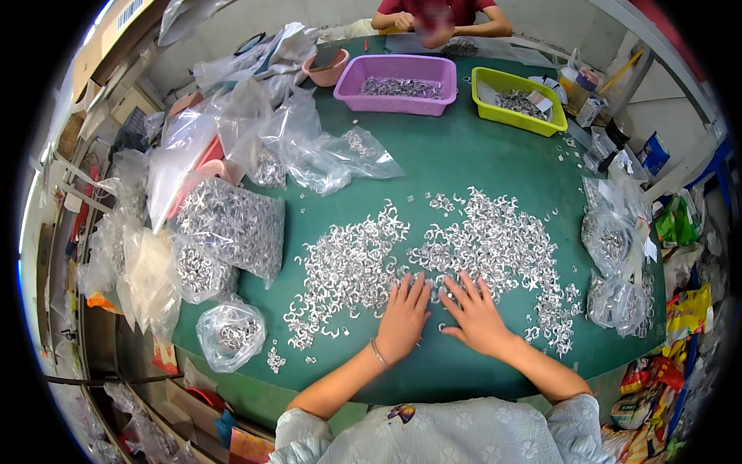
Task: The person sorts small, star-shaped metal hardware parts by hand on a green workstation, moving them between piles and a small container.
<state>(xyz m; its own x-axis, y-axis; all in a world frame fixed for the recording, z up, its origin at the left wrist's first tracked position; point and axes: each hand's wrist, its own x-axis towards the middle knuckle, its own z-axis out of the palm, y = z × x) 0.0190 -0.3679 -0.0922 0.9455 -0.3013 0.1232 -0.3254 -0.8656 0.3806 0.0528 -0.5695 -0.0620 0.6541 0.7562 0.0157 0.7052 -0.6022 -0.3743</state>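
Small silvery crescent-shaped metal pieces lie spread over the green tabletop point(340, 155) in two heaps. My left hand point(403, 315) rests palm down at the near right edge of the left heap point(348, 263), its fingers stretched forward. Beside it, my right hand point(476, 315) lies flat with fingers spread, its tips at the near edge of the right heap point(495, 240). A few loose pieces lie close to the fingers. Neither hand grips anything that I can see. What lies under the palms is hidden.
Clear bags of metal parts point(232, 220) crowd the left side; more bags point(614, 240) line the right edge. A purple basin point(394, 106) and a yellow-green basin point(519, 121) hold parts at the back. Across the table sits a person in a dark red shirt point(471, 9).
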